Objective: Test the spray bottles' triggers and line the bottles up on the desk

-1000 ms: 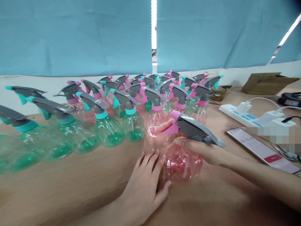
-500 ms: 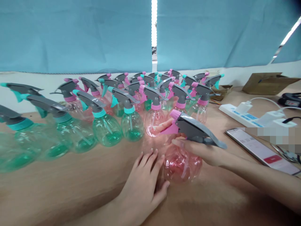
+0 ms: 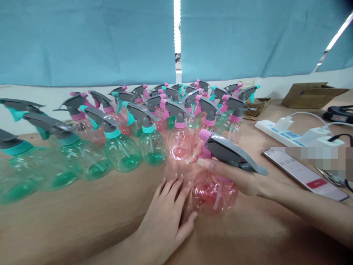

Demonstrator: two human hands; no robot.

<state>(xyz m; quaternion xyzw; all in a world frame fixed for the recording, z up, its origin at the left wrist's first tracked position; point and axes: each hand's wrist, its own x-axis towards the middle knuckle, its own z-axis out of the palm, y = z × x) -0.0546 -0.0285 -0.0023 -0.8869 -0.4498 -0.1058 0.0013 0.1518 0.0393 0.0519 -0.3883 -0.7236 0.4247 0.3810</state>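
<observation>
A pink clear spray bottle (image 3: 213,193) with a grey and pink trigger head stands just right of centre on the wooden table. My right hand (image 3: 234,173) is wrapped round its neck, below the trigger head; some fingers are hidden behind the bottle. My left hand (image 3: 167,208) lies flat on the table, palm down and fingers spread, left of that bottle. Ahead of the hands stand a green bottle (image 3: 153,147) with a teal collar and a pink bottle (image 3: 179,141) with a pink collar, among several others.
More green bottles (image 3: 122,152) line the left side. On the right lie a phone (image 3: 300,171), a white power strip (image 3: 278,134) with plugs and cables, and a cardboard box (image 3: 311,96). A blue curtain (image 3: 96,40) hangs behind.
The fingers of my right hand have shifted on the held bottle, drawing in from the trigger's front towards the neck. The view has turned slightly right. My left hand stays flat.
</observation>
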